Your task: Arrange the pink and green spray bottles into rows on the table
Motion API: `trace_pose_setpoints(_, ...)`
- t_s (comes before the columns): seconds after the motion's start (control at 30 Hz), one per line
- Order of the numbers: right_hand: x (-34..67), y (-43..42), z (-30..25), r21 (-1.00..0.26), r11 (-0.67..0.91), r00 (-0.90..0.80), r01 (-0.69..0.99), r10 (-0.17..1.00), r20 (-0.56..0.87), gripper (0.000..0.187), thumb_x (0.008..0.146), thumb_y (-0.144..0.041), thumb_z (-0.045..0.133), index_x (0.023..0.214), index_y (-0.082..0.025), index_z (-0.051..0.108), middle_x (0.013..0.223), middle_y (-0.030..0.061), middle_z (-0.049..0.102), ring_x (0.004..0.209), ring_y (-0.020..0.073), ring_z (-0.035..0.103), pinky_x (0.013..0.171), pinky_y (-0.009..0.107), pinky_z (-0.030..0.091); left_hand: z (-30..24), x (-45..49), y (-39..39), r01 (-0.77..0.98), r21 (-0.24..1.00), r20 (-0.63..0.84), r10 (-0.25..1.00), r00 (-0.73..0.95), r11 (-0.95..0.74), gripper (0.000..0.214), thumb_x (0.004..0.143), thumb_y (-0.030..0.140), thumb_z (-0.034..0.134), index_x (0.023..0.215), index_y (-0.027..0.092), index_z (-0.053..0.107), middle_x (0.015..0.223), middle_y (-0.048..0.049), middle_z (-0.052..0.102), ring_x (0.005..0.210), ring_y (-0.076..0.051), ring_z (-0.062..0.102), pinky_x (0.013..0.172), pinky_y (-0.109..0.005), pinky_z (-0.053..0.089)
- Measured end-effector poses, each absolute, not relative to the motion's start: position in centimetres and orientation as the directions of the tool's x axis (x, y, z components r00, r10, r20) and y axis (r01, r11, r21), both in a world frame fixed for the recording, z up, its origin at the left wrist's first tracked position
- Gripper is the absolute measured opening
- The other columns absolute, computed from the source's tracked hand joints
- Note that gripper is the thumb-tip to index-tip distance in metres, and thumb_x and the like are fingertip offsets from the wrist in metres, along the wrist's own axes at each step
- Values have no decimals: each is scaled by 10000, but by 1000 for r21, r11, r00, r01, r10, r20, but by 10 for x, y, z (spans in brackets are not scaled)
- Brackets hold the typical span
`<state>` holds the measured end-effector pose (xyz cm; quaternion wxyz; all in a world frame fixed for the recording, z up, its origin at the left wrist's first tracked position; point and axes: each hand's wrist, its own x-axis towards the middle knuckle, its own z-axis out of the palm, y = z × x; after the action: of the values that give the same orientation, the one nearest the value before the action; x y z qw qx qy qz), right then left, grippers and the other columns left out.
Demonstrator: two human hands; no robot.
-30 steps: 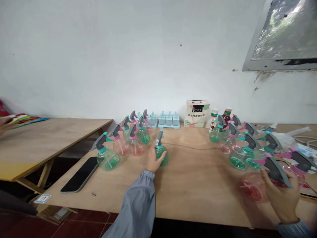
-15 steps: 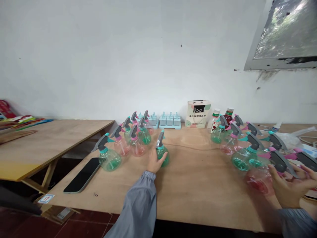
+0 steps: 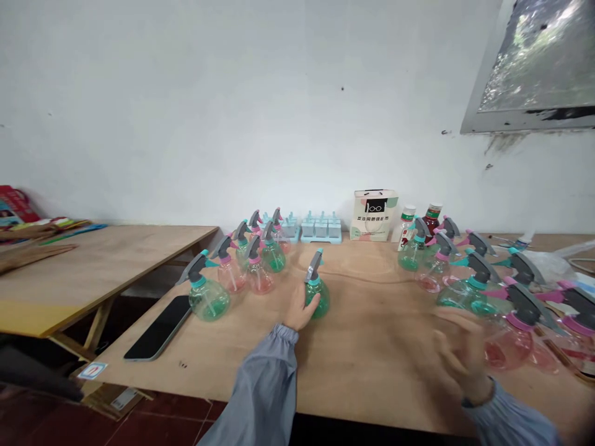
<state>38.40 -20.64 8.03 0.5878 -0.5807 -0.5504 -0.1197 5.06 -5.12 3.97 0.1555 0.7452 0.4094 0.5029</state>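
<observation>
Far left, the second desk (image 3: 93, 260) stands off on its own, with a gap of floor between it and your desk (image 3: 372, 334). On your desk's left corner the phone (image 3: 158, 328) lies right along the edge. Just past it a lone pale-green bottle (image 3: 208, 296) is standing, and behind that sits a tight cluster of spray bottles (image 3: 255, 263).

Your left hand (image 3: 300, 310) is clamped on the belly of the green spray bottle (image 3: 317, 291). That bottle is upright near the middle of the desk, clear of the cluster, with bare wood in front and to its right. Back at the wall are the ice-pop moulds (image 3: 320, 228) and a box (image 3: 374, 215).

Next comes a wide open stretch of wood. Your right hand (image 3: 458, 353) hovers blurred near the front edge, fingers apart and empty, just left of the pink spray bottle (image 3: 511, 337). The right-hand group of bottles (image 3: 465, 272) crowds out toward the right edge.
</observation>
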Motion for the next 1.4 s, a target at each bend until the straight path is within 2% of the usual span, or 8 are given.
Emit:
trace_pose_setpoints(0.07,340,-179,80,-520,481,141,706,624,769,313,821,-480,671,1075,-299,650,1074,94,680,1036,328,647,965,572,495,39,55,-54,432,634,608,759,234,-641,478,895,339,552,1347,186,519,1300,-144,646,1264,-264,589,1076,-448,475)
trace_pose_setpoints(0.23,242,-101,87,-743,518,168,423,761,626,776,691,-497,783,1348,-231,467,1376,147,541,1308,345,492,1115,563,377,46,67,-67,346,563,634,661,402,-751,590,885,356,607,1434,205,452,1414,-151,575,1332,-273,543,1115,-466,448)
trace_pose_setpoints(0.37,218,-68,92,-833,502,185,234,818,545,614,703,-448,762,1251,-268,552,1236,109,637,1251,295,535,1126,498,369,50,65,-72,381,476,634,610,475,-793,767,819,465,696,1484,234,392,1463,-151,531,1361,-311,510,1100,-485,457)
trace_pose_setpoints(0.43,223,-58,96,-859,493,203,136,835,511,516,702,-442,731,1176,-280,604,1177,82,678,1216,271,567,1125,469,375,54,55,-69,449,448,696,617,367,-773,708,845,473,658,1467,248,405,1445,-140,544,1346,-314,519,1111,-504,439)
trace_pose_setpoints(0.6,254,-43,107,-910,377,134,-173,924,357,417,617,-404,712,1014,-279,682,973,40,766,1104,281,666,1028,474,466,72,2,-40,617,593,802,446,-397,-518,548,939,393,488,1419,159,365,1439,-214,463,1394,-345,421,1163,-579,317)
trace_pose_setpoints(0.73,263,-40,112,-897,231,-95,-376,954,285,322,586,-354,666,889,-253,706,925,62,781,1045,312,703,918,464,534,77,-30,-16,636,713,675,536,-507,-296,757,844,384,657,1435,87,290,1518,-289,340,1465,-434,263,1166,-650,198)
trace_pose_setpoints(0.93,261,-42,106,-876,287,-95,-388,933,347,259,597,-349,678,839,-256,668,838,38,751,952,277,711,789,376,545,54,-22,-11,709,698,568,679,-465,-98,690,824,489,677,1348,124,414,1366,-262,524,1319,-420,473,1055,-613,356)
trace_pose_setpoints(1.4,260,-48,105,-821,439,98,-364,895,435,323,630,-492,766,815,-268,625,717,-2,667,749,219,666,727,355,530,31,10,-19,675,600,679,720,-145,-430,713,793,433,709,1389,204,391,1326,-158,569,1262,-320,541,1065,-521,411)
